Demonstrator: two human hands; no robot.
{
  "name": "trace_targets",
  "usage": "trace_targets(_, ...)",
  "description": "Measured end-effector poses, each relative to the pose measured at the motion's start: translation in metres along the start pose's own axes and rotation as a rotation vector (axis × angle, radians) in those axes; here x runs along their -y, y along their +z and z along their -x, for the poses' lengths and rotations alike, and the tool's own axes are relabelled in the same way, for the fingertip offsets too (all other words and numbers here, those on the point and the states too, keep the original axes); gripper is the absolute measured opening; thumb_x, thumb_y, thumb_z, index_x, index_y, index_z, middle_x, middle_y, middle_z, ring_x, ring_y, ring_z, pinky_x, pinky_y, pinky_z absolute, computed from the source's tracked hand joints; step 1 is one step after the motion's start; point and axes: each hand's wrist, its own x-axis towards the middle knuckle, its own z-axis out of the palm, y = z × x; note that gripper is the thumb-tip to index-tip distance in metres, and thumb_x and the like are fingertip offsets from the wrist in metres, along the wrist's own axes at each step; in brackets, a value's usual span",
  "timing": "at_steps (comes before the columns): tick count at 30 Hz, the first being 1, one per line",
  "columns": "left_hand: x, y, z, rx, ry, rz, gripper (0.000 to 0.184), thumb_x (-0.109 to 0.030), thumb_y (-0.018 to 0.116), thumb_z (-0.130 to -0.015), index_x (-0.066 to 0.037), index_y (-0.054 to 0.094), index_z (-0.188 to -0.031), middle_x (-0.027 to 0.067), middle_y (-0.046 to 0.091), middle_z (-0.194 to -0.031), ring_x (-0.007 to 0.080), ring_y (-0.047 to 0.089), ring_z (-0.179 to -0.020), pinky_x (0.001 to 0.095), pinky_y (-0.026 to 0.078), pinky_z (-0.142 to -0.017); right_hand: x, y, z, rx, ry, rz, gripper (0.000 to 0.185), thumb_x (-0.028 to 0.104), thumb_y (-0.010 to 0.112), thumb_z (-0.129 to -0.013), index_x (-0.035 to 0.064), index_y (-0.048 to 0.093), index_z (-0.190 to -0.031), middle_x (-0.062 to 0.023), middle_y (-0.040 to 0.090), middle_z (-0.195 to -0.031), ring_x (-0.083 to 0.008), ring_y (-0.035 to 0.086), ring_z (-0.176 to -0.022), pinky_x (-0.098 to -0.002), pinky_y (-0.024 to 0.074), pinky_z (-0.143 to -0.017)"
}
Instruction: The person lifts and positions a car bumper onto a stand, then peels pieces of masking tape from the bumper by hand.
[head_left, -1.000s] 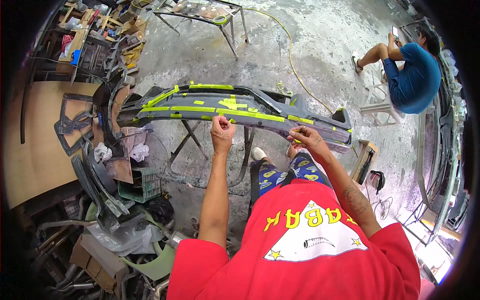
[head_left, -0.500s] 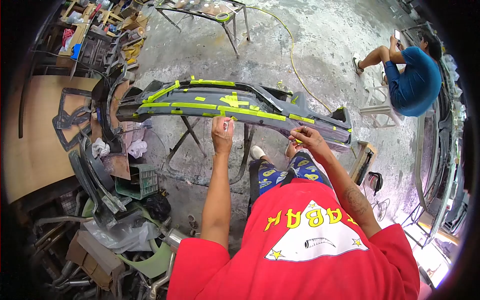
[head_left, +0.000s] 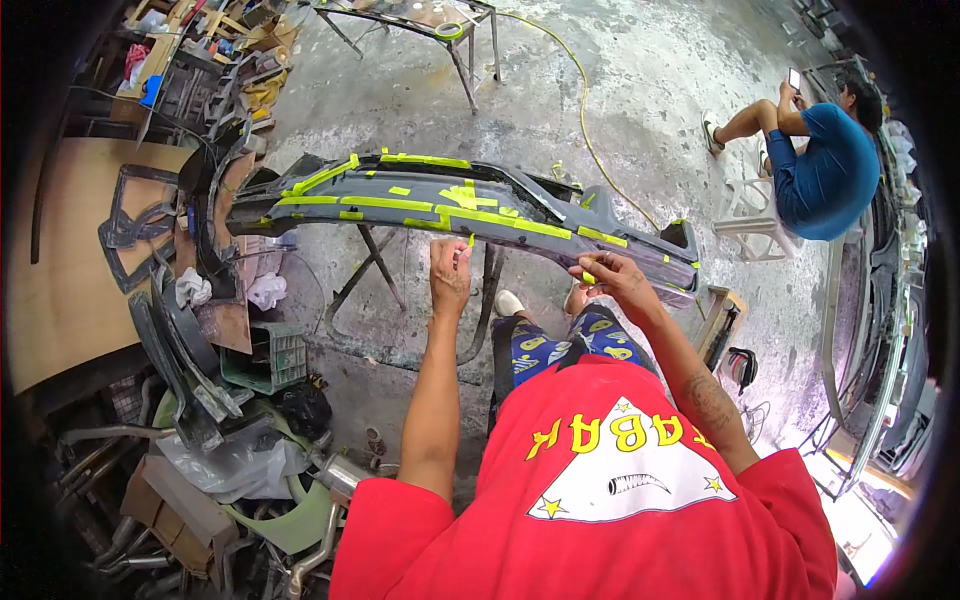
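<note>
A grey car bumper (head_left: 430, 188) lies across a stand, with many strips of yellow-green masking tape (head_left: 395, 203) stuck along it. Just below its near edge, my left hand (head_left: 450, 278) is closed, pinching a small piece of yellow-green tape (head_left: 471, 241) that pokes up past the fingertips. My right hand (head_left: 615, 277), farther right beside the same edge, pinches another bit of yellow-green tape (head_left: 588, 279) between thumb and fingers. Whether either hand touches the bumper I cannot tell.
A tape roll (head_left: 448, 31) rests on a metal stand at the back. A yellow hose (head_left: 584, 100) crosses the floor. A person in blue (head_left: 825, 170) sits at right, holding a phone. Wooden board (head_left: 70, 270), green crate (head_left: 275, 362) and metal pipes crowd the left.
My left hand has drawn slightly down from the bumper's near edge, with the tape piece now showing at its fingertips. My right hand has shifted a little to the left.
</note>
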Motion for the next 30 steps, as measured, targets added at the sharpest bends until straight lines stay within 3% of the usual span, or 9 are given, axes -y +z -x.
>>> trace_targets(4, -0.003, -0.003, 0.011, -0.013, 0.0, -0.016, 0.008, -0.009, 0.061, -0.092, -0.002, 0.058, -0.094, 0.0133, 0.055, -0.097, 0.0274, 0.058, -0.082, 0.0364, 0.051, -0.07, -0.005, 0.001, -0.006, 0.041, -0.037, -0.03, 0.047, 0.035, 0.063, -0.097, -0.0009, 0.06, -0.128, -0.0099, 0.07, -0.115, -0.0114, 0.066, -0.092, -0.0234, 0.0522, -0.074)
trace_targets(7, -0.012, -0.002, 0.022, -0.01, -0.029, -0.021, 0.007, -0.009, 0.062, -0.092, -0.003, 0.058, -0.094, 0.0102, 0.055, -0.099, 0.0232, 0.059, -0.085, 0.0339, 0.05, -0.07, 0.0, 0.005, 0.001, 0.148, -0.116, -0.077, 0.046, 0.029, 0.056, -0.101, 0.0001, 0.054, -0.136, -0.0101, 0.066, -0.126, -0.0146, 0.063, -0.108, -0.0247, 0.0533, -0.082)
trace_targets(9, -0.057, -0.018, 0.02, 0.129, -0.241, 0.158, 0.009, -0.009, 0.065, -0.091, -0.004, 0.059, -0.094, 0.0069, 0.054, -0.102, 0.0179, 0.06, -0.09, 0.0297, 0.05, -0.072, -0.004, 0.006, -0.005, 0.21, -0.099, -0.084, 0.046, 0.026, 0.054, -0.1, 0.0001, 0.051, -0.139, -0.0101, 0.065, -0.128, -0.015, 0.061, -0.11, -0.0259, 0.0528, -0.086)
trace_targets(10, -0.066, -0.019, 0.019, 0.177, -0.22, 0.245, 0.01, -0.01, 0.067, -0.089, -0.004, 0.059, -0.094, 0.005, 0.054, -0.105, 0.0146, 0.059, -0.093, 0.0267, 0.05, -0.073, -0.004, 0.007, -0.005, 0.211, -0.095, -0.082, 0.046, 0.026, 0.054, -0.1, 0.0001, 0.051, -0.139, -0.0101, 0.065, -0.128, -0.015, 0.061, -0.11, -0.0259, 0.0528, -0.086)
trace_targets(13, -0.103, -0.011, 0.012, 0.281, -0.106, 0.38, 0.011, -0.01, 0.068, -0.086, -0.004, 0.06, -0.092, 0.007, 0.055, -0.103, 0.0172, 0.06, -0.088, 0.0283, 0.05, -0.072, 0.001, 0.02, -0.008, 0.293, -0.103, -0.082, 0.043, 0.024, 0.055, -0.1, 0.0, 0.054, -0.136, -0.0089, 0.065, -0.126, -0.0134, 0.06, -0.111, -0.0269, 0.0524, -0.088)
trace_targets(19, -0.11, 0.005, 0.011, 0.407, 0.023, 0.226, 0.011, -0.011, 0.066, -0.086, -0.002, 0.062, -0.092, 0.0098, 0.056, -0.109, 0.0206, 0.061, -0.093, 0.0292, 0.051, -0.075, 0.007, 0.045, -0.01, 0.328, -0.099, 0.101, 0.041, 0.029, 0.06, -0.098, -0.0005, 0.063, -0.126, -0.0051, 0.069, -0.111, -0.0096, 0.062, -0.099, -0.025, 0.051, -0.083)
trace_targets(22, -0.111, 0.0, 0.018, 0.44, -0.055, 0.328, 0.019, -0.011, 0.063, -0.089, -0.002, 0.067, -0.105, 0.0094, 0.057, -0.113, 0.0201, 0.061, -0.097, 0.0292, 0.051, -0.078, -0.003, 0.043, -0.014, 0.268, -0.146, 0.179, 0.04, 0.03, 0.065, -0.097, -0.0003, 0.066, -0.122, -0.0014, 0.072, -0.097, -0.0071, 0.062, -0.084, -0.0223, 0.0484, -0.073)
trace_targets(26, -0.098, -0.017, 0.022, 0.368, -0.182, 0.374, 0.019, -0.011, 0.063, -0.089, -0.003, 0.068, -0.107, 0.0095, 0.058, -0.115, 0.0186, 0.062, -0.096, 0.029, 0.051, -0.076, -0.005, 0.038, -0.012, 0.281, -0.058, 0.159, 0.037, 0.027, 0.064, -0.097, 0.0006, 0.065, -0.123, -0.0017, 0.073, -0.1, -0.0061, 0.062, -0.083, -0.0212, 0.0478, -0.07)
trace_targets(30, -0.029, -0.044, 0.004, 0.05, -0.293, 0.068, 0.016, -0.01, 0.063, -0.09, -0.003, 0.067, -0.104, 0.0076, 0.068, -0.095, 0.0156, 0.065, -0.08, 0.0289, 0.052, -0.071, -0.005, 0.033, -0.01, 0.25, -0.028, 0.126, 0.036, 0.025, 0.063, -0.097, 0.0024, 0.063, -0.125, -0.0019, 0.074, -0.104, -0.0055, 0.062, -0.083, -0.0204, 0.0462, -0.067)
